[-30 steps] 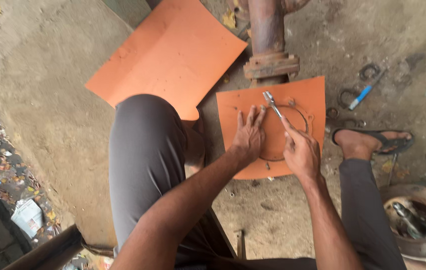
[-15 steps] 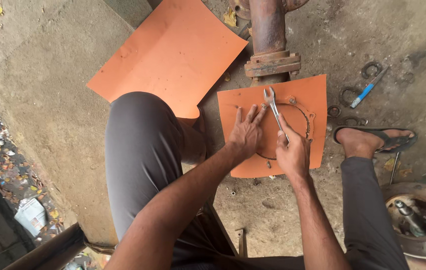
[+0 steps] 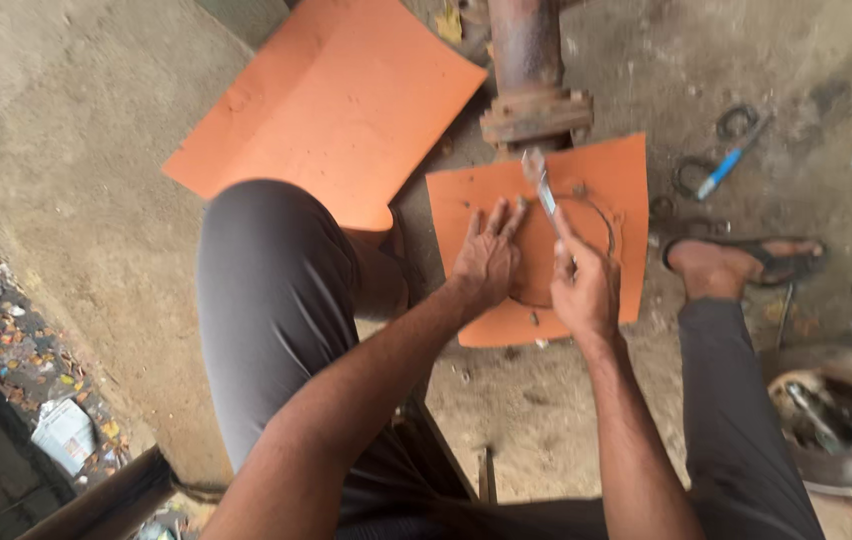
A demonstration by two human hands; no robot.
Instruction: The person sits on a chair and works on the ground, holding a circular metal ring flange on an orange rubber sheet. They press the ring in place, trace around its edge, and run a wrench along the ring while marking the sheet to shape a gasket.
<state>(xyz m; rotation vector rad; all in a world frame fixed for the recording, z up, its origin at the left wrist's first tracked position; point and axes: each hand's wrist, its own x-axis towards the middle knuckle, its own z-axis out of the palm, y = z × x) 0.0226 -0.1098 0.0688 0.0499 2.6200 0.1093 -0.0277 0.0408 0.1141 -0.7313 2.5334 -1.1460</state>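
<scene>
A small orange gasket sheet (image 3: 466, 205) lies on the ground over a round flange, below a rusty pipe (image 3: 528, 60). My left hand (image 3: 488, 258) presses flat on the sheet, fingers spread. My right hand (image 3: 582, 290) grips a metal spanner (image 3: 540, 182) by the handle, its head raised over the sheet's upper middle. A circular mark shows on the sheet to the right of the spanner.
A larger orange sheet (image 3: 336, 110) lies at upper left. A blue-handled tool and rings (image 3: 724, 170) sit at right on the dirt. My sandalled foot (image 3: 736, 265) rests beside the sheet. A round metal drum (image 3: 836, 420) sits at lower right.
The spanner in my right hand has swung leftward and my right hand moved closer to my left hand. The left hand stays pressed on the sheet.
</scene>
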